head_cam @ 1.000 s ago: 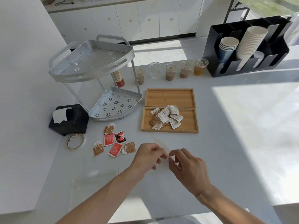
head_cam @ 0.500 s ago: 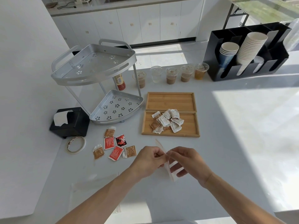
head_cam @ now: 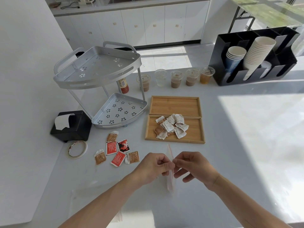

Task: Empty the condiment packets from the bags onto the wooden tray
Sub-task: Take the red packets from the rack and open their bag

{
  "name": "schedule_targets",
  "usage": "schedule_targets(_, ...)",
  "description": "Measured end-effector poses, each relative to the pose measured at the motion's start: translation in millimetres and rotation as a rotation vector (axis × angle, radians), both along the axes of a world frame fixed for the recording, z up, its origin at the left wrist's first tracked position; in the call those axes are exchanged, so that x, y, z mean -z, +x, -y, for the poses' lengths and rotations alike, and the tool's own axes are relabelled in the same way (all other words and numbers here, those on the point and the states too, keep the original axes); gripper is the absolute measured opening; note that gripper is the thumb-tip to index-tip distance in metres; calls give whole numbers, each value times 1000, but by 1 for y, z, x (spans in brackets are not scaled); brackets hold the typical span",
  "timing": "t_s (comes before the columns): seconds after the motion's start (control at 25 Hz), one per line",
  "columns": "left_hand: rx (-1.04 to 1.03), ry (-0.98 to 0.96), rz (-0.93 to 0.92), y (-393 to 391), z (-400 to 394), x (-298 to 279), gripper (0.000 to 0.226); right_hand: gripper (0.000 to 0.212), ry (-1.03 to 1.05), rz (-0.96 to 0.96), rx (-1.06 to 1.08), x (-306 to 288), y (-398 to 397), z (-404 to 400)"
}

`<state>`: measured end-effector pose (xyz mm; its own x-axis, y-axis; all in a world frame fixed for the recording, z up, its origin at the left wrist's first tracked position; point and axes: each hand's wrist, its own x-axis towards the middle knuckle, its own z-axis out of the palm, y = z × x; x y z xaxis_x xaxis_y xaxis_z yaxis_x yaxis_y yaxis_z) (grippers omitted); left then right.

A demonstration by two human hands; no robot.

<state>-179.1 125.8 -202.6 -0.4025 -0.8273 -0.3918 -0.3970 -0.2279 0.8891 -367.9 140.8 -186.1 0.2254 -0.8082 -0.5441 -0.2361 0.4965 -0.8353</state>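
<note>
a: what's moved?
b: both hands have drawn closer, turning the clear bag point(head_cam: 170, 168) edge-on. left hand point(head_cam: 153, 167) and right hand point(head_cam: 192, 168) pinch its top edge.
a: the table point(head_cam: 230, 162)?
b: wooden tray point(head_cam: 197, 129) just beyond, holding a heap of packets point(head_cam: 171, 126).
a: risks?
b: i judge the thin bag may slip. loose sauce packets point(head_cam: 117, 149) and the tape roll point(head_cam: 77, 148) lie left, not in the way.
</note>
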Motion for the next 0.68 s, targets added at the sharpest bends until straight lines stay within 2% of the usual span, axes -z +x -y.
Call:
schedule_targets(0.32,-15,63,-112,5,3,1,14,16,-29,4,2,5,0,2)
schedule_targets(0.44,-32,93,-136,5,3,2,12,21,-19,31,26,7,2,0)
schedule_targets(0.56,-4,131,-110,5,5,1,12,31,0,24,49,5,4,-1)
schedule_targets(0.68,24,146,-29,-1,5,0,19,29,-1,7,11,5,5,1)
